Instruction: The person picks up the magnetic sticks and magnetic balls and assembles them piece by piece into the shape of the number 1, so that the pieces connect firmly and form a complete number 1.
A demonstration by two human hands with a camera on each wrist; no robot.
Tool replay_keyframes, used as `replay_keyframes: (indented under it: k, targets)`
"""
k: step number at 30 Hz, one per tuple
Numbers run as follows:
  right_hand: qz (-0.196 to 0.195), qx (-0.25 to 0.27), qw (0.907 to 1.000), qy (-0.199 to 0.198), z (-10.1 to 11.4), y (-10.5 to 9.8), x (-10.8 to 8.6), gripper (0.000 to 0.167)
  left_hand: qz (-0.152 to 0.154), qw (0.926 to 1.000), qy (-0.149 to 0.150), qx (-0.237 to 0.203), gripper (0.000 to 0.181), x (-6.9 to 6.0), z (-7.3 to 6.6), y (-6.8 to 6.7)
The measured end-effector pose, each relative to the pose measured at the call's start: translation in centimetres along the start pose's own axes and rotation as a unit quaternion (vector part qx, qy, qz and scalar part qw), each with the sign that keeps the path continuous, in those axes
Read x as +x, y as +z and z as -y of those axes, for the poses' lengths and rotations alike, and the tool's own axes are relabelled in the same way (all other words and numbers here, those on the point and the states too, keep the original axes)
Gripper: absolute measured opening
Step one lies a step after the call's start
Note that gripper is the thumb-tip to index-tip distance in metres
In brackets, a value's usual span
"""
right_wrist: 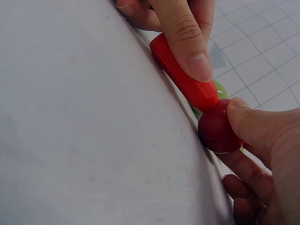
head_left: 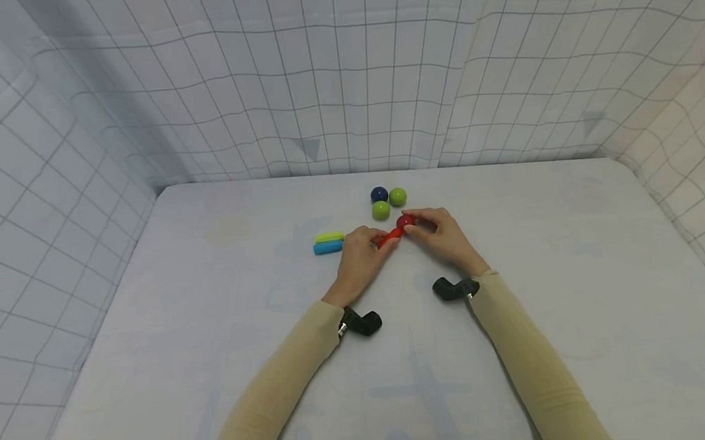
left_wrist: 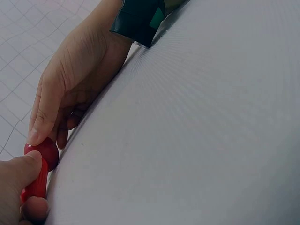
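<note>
Between thumb and fingers, my left hand (head_left: 356, 262) pinches a red ribbed stick (head_left: 394, 234), slanted up and to the right on the white surface. A glossy dark red ball (head_left: 405, 222) is pinched by my right hand (head_left: 446, 241). Seen from the right wrist, the stick (right_wrist: 180, 75) meets the ball (right_wrist: 215, 125) end-on, touching it; whether they are joined I cannot tell. The left wrist view has the ball (left_wrist: 50, 155) just beyond the stick (left_wrist: 41, 182), both partly covered by fingers.
Left of my left hand lie a yellow-green stick (head_left: 329, 237) and a blue stick (head_left: 327, 248), side by side. Behind the hands sit a navy ball (head_left: 379, 194) and two green balls, one nearer (head_left: 380, 210) and one to the right (head_left: 398, 196). Checked cloth walls (head_left: 326, 74) enclose the table.
</note>
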State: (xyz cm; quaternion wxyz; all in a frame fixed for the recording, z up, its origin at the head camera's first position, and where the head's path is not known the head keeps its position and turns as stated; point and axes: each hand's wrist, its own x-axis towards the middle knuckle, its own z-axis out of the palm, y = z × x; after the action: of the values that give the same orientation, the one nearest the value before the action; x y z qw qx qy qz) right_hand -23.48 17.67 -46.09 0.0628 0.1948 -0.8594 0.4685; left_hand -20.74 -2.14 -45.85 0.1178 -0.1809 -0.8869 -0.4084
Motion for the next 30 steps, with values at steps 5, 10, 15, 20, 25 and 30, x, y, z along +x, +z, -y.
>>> replay_keyframes:
  k: [5,10,15,20,25,30]
  targets:
    - [0.0,-0.004,1.0,0.004,-0.1,0.01,0.04,0.034,0.003,1.0,-0.005,0.0,0.029,-0.02,0.04,0.04]
    - [0.001,-0.007,0.9997,0.025,0.08,-0.03,0.01,0.035,0.0,1.0,-0.006,-0.002,0.029,-0.02,0.15,0.12]
    - [-0.003,0.0,0.9989,0.047,0.42,-0.04,-0.12,0.034,-0.002,0.9999,-0.009,-0.007,0.028,0.0,0.16,0.2]
    - [-0.008,0.014,0.9981,0.059,0.53,0.03,-0.1,0.032,-0.001,0.9999,-0.011,-0.012,0.029,-0.02,0.05,0.21]
    - [-0.008,0.012,0.9981,0.06,0.47,0.1,-0.06,0.031,-0.001,0.9998,-0.017,-0.008,0.028,0.01,0.01,0.31]
    - [-0.016,0.017,0.9978,0.062,0.54,0.13,-0.08,0.033,-0.002,0.9999,-0.016,-0.005,0.028,0.08,-0.16,0.44]
